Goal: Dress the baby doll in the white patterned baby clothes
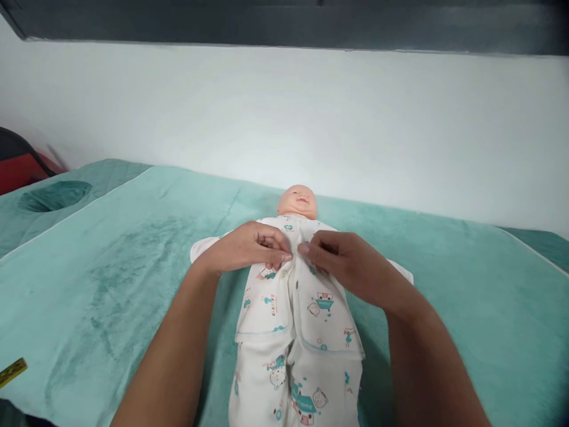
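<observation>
A baby doll (297, 201) lies on its back, head away from me, dressed in a white printed baby jacket (271, 305) and matching trousers (262, 379). At the chest, my left hand (260, 246) pinches the jacket's front edge between thumb and fingers. My right hand (335, 255) pinches the other front edge just across from it. Below both hands the jacket front hangs parted along the middle, with a small button visible near my left fingertips. The fingertips partly hide the cloth they grip. White sleeves stick out on either side behind my wrists.
The doll rests on a teal plush cover (146, 267) over a bed-like surface, which has a round hole (56, 196) at the left. Behind stands a white wall (284, 112). A red and black object (20, 160) is at far left; a yellow marked strip (13, 372) lies lower left.
</observation>
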Demonstrator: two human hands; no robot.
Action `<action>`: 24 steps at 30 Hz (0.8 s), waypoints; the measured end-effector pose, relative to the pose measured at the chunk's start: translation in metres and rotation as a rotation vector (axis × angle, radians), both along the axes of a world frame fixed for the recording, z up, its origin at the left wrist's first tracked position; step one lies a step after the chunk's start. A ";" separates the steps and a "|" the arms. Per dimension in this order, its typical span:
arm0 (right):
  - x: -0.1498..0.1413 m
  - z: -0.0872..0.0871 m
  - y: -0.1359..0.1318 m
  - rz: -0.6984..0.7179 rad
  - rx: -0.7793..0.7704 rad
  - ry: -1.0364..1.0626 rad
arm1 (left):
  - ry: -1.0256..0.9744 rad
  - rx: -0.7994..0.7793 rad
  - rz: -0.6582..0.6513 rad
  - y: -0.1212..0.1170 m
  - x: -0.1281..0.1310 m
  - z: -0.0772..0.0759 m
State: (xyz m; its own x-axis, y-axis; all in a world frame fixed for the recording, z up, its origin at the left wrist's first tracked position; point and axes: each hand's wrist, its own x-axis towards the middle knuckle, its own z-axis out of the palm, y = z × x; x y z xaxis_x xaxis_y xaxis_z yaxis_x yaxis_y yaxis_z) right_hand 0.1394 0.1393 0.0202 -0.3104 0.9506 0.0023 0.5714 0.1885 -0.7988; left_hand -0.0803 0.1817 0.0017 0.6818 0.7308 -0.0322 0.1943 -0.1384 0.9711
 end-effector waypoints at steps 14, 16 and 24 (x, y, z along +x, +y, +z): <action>-0.026 0.002 -0.040 0.051 0.168 -0.537 | 0.261 0.120 -0.181 -0.006 -0.005 0.012; -0.021 0.007 -0.037 0.115 0.073 -0.489 | 0.252 0.138 -0.188 -0.006 -0.005 0.012; -0.006 0.010 -0.014 0.216 -0.304 0.153 | -0.042 -0.104 -0.285 -0.008 -0.005 0.009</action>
State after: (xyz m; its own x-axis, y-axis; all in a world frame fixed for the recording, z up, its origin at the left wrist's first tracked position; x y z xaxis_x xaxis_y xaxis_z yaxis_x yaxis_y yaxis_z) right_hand 0.1334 0.1256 0.0300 -0.5209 0.8281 -0.2074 0.4148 0.0332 -0.9093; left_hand -0.0855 0.1733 0.0106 0.8611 0.5043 -0.0644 0.1214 -0.0808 0.9893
